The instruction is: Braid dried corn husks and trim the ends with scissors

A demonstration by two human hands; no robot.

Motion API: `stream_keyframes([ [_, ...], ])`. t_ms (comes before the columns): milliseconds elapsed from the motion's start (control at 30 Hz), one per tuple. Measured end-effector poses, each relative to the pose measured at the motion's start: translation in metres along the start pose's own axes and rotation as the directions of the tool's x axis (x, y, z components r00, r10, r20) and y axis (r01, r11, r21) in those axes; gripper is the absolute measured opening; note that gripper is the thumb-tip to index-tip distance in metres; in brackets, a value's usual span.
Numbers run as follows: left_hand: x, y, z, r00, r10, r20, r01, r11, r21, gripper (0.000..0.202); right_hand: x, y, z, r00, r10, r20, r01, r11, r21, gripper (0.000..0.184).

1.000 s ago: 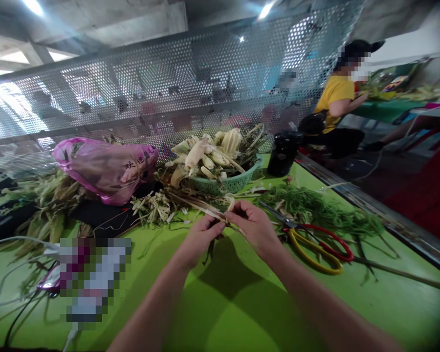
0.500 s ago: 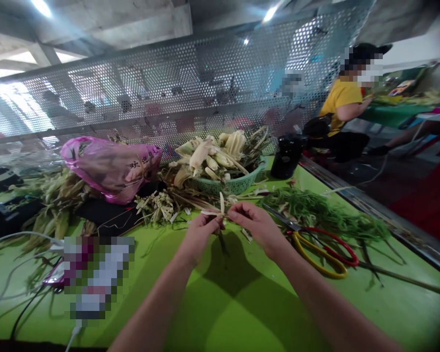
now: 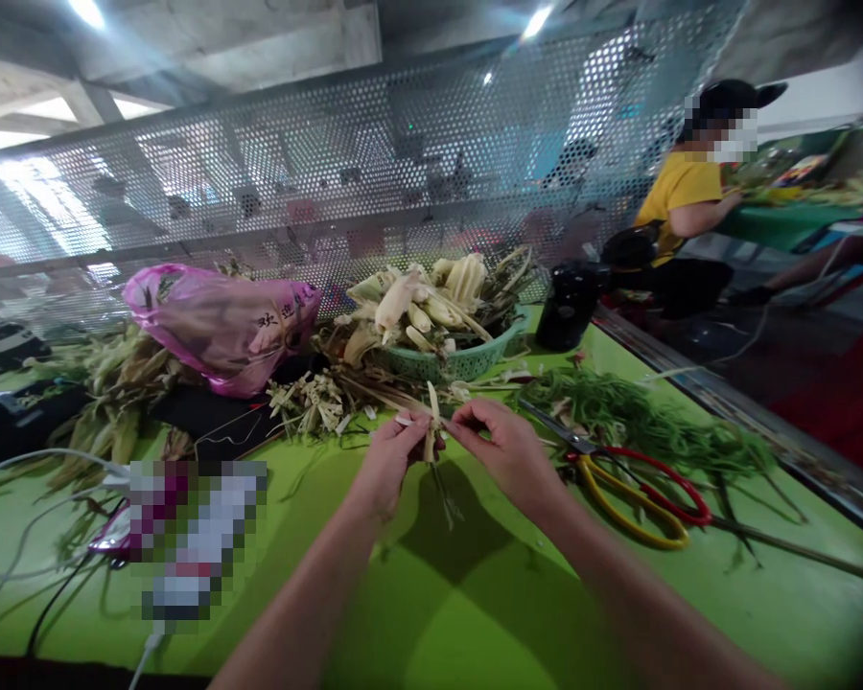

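My left hand [image 3: 395,458] is closed in a pinch around a small bundle of pale, dry plant strips [image 3: 432,402], perhaps corn husk. One strip stands upright above the fingertips and thin dark stems hang below. Close on its right side, my right hand [image 3: 504,448] pinches what looks like a thin strand at the bundle; the fingers partly hide it. Scissors [image 3: 633,494] with one red and one yellow handle lie to the right of my right hand. Beyond the hands, a green basket [image 3: 460,364] carries pale corn husks [image 3: 409,302].
Left of the basket sits a pink plastic bag [image 3: 222,331], with dry husks [image 3: 115,402] beside it. Cut stalk pieces [image 3: 309,402], green plant strands [image 3: 640,422] and a black container [image 3: 568,305] stand about. Cables reach a phone-like object [image 3: 208,537]. A person in yellow [image 3: 680,201] sits beyond the table.
The left fingers have turned the bundle slightly, so a pale strip that pointed left now hangs downward and thin stems show below. The right hand stays close by, pinching.
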State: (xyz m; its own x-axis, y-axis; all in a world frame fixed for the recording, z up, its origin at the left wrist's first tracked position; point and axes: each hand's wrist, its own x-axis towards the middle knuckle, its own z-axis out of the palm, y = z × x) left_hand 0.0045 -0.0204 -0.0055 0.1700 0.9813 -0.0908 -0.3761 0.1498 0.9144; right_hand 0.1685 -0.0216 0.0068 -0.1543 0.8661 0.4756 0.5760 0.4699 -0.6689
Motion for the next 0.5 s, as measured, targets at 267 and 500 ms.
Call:
stream_keyframes([
  [267, 0.005, 0.000, 0.000, 0.995, 0.016, -0.099, -0.021, 0.998, -0.056, 0.030, -0.002, -0.010, 0.000, 0.941, -0.326, 0.086, 0.336, 0.931, -0.143, 0.025],
  [500, 0.002, 0.001, 0.004, 0.998, -0.024, -0.064, 0.018, 0.996, -0.091, 0.034, -0.003, -0.014, -0.002, 0.935, -0.339, 0.106, 0.352, 0.923, -0.154, 0.021],
])
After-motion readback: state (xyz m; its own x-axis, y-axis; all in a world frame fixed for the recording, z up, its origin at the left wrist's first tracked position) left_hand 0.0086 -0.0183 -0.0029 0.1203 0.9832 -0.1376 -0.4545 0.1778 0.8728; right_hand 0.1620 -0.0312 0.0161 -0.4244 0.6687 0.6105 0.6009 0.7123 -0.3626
